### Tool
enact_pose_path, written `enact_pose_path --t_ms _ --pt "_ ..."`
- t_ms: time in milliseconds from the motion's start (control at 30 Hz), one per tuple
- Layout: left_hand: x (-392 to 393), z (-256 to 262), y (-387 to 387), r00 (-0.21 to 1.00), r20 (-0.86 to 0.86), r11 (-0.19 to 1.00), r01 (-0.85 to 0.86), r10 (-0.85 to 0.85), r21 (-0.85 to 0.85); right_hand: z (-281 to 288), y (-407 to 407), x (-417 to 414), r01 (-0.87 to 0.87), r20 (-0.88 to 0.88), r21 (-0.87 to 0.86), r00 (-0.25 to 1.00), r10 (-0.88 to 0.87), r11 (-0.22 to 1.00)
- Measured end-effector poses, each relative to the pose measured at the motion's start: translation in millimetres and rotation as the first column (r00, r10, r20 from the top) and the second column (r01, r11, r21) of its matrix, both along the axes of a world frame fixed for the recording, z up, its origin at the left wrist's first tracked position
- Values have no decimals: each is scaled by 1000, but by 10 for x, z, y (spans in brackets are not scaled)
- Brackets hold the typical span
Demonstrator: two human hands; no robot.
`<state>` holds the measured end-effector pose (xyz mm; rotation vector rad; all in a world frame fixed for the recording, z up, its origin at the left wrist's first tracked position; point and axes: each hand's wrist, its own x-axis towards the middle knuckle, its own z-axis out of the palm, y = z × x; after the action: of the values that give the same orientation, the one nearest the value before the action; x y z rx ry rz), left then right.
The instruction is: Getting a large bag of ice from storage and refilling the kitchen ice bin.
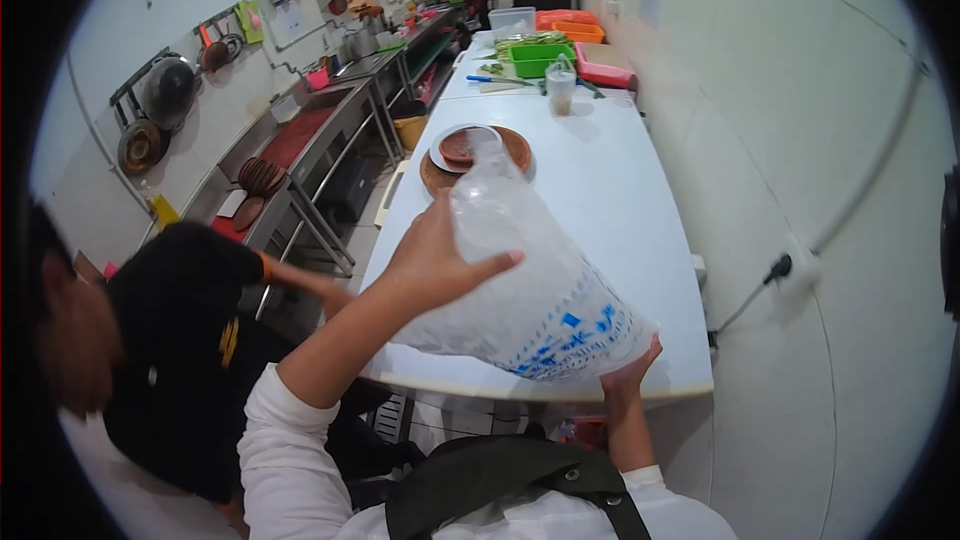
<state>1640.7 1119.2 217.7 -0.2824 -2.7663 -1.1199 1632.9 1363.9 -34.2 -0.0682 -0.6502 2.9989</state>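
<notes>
A large clear plastic bag [517, 277] with blue print and whitish contents, hard to make out, leans tilted over the near end of a white table [622, 187]. My left hand [442, 259] grips the bag's upper left side, thumb across its front and fingers hidden behind it. At the lower right corner, my right hand [634, 371] holds the bag from beneath and outside, most of its fingers covered. The bag's twisted neck points away from me. Just beyond it, reddish-brown clay dishes [457, 146] and a white plate rest on a round brown board [517, 146].
A co-worker in a black shirt [180, 300] bends close on my left, one arm reaching to the table edge. Farther along stand a plastic cup [561, 86], a green basket [536, 60] and a blue-handled knife [499, 80]. A plugged cable [750, 304] hangs at the right wall.
</notes>
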Motion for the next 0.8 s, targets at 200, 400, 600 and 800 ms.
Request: enact_pose_path --t_ms 200,400,600,800 --pt "-348 33 360 952 -205 899 122 -226 -421 -125 -375 -416 -145 38 -213 987 156 966" --pt "-566 123 563 973 37 807 210 -228 -552 -274 471 -422 -671 577 578 738 349 464" --pt "-809 32 511 952 -18 822 253 -305 -510 1651 12 -1143 241 -413 818 878 242 523" --pt "-712 180 -88 937 -189 906 210 -294 -369 2095 -440 -1548 203 -420 864 794 439 461"
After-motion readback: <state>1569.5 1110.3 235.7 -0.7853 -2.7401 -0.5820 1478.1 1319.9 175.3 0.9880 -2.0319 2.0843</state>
